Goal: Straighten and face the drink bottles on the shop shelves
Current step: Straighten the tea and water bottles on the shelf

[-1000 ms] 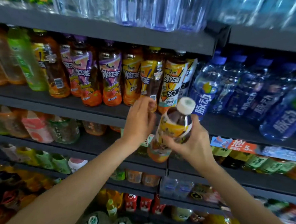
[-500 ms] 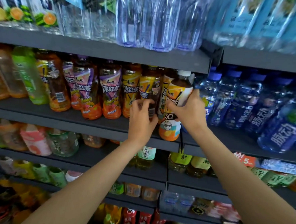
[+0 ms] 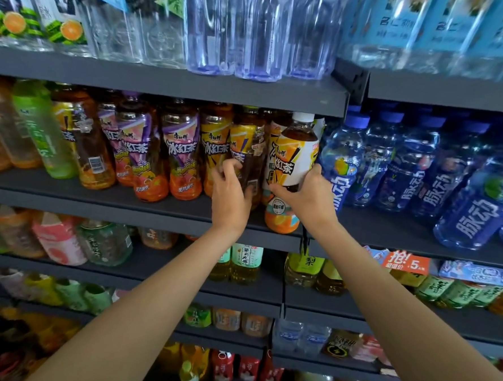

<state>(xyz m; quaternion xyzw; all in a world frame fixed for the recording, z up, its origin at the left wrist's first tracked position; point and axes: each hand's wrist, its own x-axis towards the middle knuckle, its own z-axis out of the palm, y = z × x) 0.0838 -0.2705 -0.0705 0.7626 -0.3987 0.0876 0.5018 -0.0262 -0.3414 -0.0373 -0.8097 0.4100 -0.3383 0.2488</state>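
**Hands Set Iced Tea Bottle at Shelf Edge**

Much of the lower frame blurs into colour, and the clear water bottles (image 3: 260,31) along the top are cut off at the neck. At centre, the right hand (image 3: 308,199) grips a white-capped tea bottle (image 3: 294,166) of dark liquid, thumb and fingers curled round its waist; it stands upright at the right end of the iced-tea row on the grey middle shelf (image 3: 154,214), just beside the blue drink bottles (image 3: 343,163). The left hand (image 3: 232,198) partly hides a dark neighbouring bottle (image 3: 248,149), fingers curled and apparently touching it, though a firm grip cannot be confirmed.
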